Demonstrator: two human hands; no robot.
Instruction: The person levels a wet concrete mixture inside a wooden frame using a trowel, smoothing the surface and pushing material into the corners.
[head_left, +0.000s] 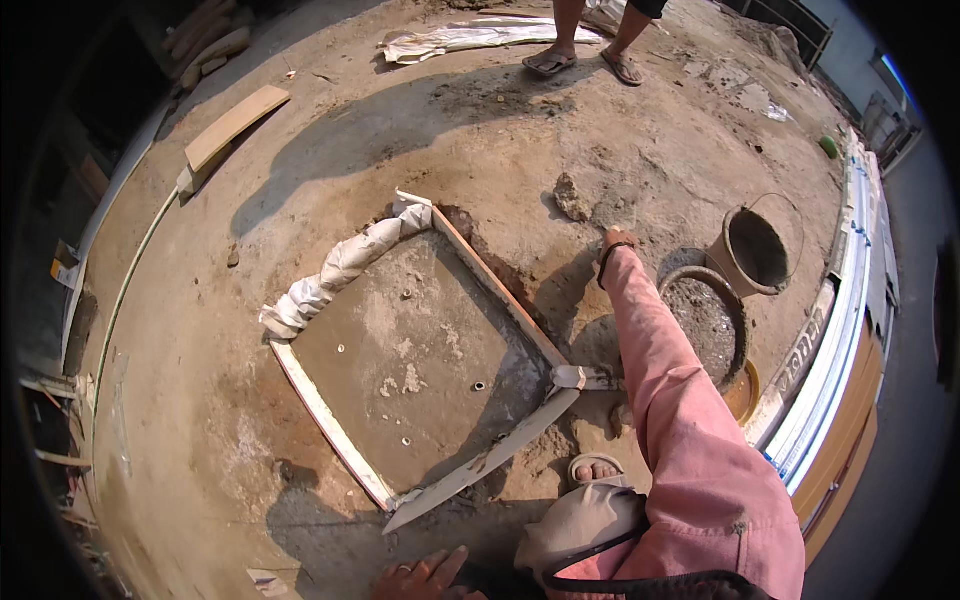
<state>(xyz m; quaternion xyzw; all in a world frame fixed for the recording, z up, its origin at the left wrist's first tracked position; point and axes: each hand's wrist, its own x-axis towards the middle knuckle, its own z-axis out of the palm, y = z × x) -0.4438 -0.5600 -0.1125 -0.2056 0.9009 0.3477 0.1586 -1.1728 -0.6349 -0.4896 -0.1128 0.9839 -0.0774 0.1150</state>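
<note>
My right hand (617, 238) reaches far forward at the end of a pink sleeve, low over the ground beside a rough lump (571, 198) and some grey mortar (612, 209). Its fingers look curled; what they hold, if anything, is hidden. Near the lower edge my left hand (425, 578) has its fingers apart and nothing in them. Between the hands lies a four-sided frame of boards (327, 420) around a smooth grey concrete slab (420, 330) with several small round fittings. A rolled white sack (345, 262) lines the frame's far left side.
Right of my arm stand a tub of wet mortar (708, 318) and a tilted bucket (757, 252) with a wire handle. Long white profiles (840, 320) lie along the right. Another person's sandalled feet (550, 62) are at the far side. A plank (235, 125) lies far left.
</note>
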